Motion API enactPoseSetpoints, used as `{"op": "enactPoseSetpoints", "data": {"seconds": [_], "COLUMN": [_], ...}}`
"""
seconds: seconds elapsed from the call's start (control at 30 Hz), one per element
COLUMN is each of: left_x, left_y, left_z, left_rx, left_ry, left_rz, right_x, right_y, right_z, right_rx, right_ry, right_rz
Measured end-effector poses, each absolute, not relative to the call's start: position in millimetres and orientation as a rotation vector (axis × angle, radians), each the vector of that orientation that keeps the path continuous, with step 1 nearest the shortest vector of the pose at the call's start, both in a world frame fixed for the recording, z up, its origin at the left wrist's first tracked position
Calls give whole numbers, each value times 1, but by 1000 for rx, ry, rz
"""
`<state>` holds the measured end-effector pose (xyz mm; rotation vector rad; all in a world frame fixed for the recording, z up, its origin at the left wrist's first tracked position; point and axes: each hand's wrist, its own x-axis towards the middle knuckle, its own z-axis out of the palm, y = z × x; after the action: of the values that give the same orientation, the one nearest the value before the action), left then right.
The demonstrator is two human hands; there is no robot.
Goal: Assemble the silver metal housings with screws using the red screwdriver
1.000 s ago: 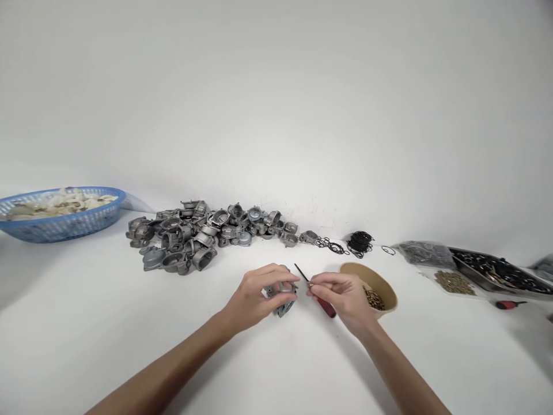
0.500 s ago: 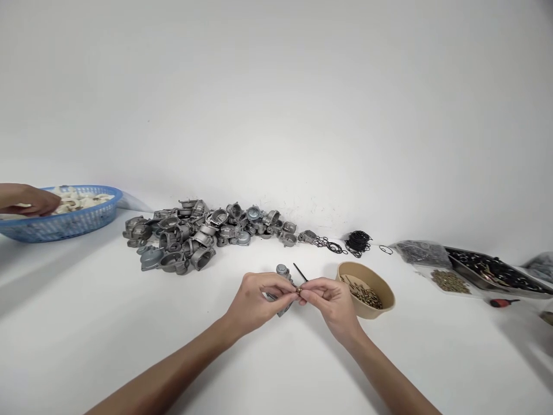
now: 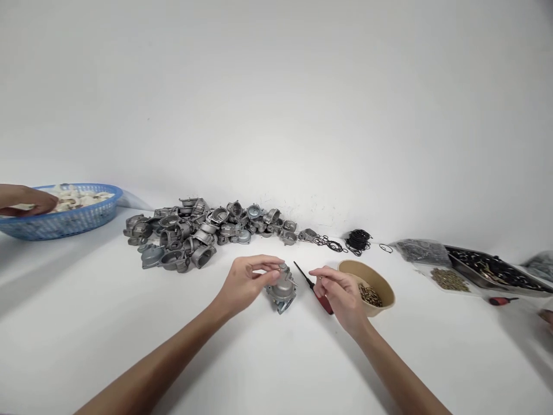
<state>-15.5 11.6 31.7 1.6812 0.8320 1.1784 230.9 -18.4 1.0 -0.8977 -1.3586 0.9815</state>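
Note:
My left hand (image 3: pixel 250 285) is closed in a pinch just above a grey metal carburetor (image 3: pixel 283 291). A tiny brass-coloured part (image 3: pixel 277 271) seems to sit at its fingertips, too small to name. The carburetor stands on the white table, its left side partly behind those fingers. My right hand (image 3: pixel 341 294) is held to the right of it, thumb and fingers curled together; whatever is between them is too small to make out. Under the right hand lies a screwdriver (image 3: pixel 324 302) with a red handle and dark shaft, its tip pointing away from me.
Beside my right hand stands a tan bowl (image 3: pixel 384 285) of brass-coloured screws. Metal carburetor bowls (image 3: pixel 173 236) are heaped at the back left, with black O-rings (image 3: pixel 358 241) farther right. Another person's hand (image 3: pixel 37 202) reaches into a blue basket (image 3: pixel 82 222). A metal tray (image 3: pixel 479 276) lies right.
My hands, fingertips together before, have moved apart. The left went slightly left and up to the carburetor; the right moved right, uncovering the carburetor and the screwdriver's red handle.

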Motion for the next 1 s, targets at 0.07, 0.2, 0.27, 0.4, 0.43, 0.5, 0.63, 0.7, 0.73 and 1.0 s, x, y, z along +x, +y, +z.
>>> {"op": "enactPoseSetpoints", "data": {"seconds": [0.07,0.2,0.27,0.4,0.43,0.5,0.63,0.7,0.73,1.0], "left_x": [-22,-33,-38,-46,-47,-48,-46,-45,-44,-40], "left_y": [19,31,34,37,37,37,39,40,40,41], "left_z": [33,35,36,37,37,37,35,33,32,25], "left_rx": [1608,1602,1712,1919,1950,2008,2072,2072,2066,2069], "left_ry": [852,886,887,823,810,802,806,817,826,820], "left_rz": [1155,1095,1038,890,856,806,792,799,798,799], "right_x": [236,233,228,219,218,215,212,211,211,208], "right_y": [-14,-10,-9,-5,-4,-2,1,2,3,5], "right_z": [1,3,3,-4,-6,-10,-13,-14,-15,-22], "right_rx": [-978,-1169,-1202,-1192,-1189,-1181,-1173,-1165,-1158,-1109], "right_ry": [-1311,-1295,-1322,-1375,-1387,-1409,-1428,-1426,-1423,-1436], "right_rz": [970,949,943,905,897,895,910,918,920,883]}}
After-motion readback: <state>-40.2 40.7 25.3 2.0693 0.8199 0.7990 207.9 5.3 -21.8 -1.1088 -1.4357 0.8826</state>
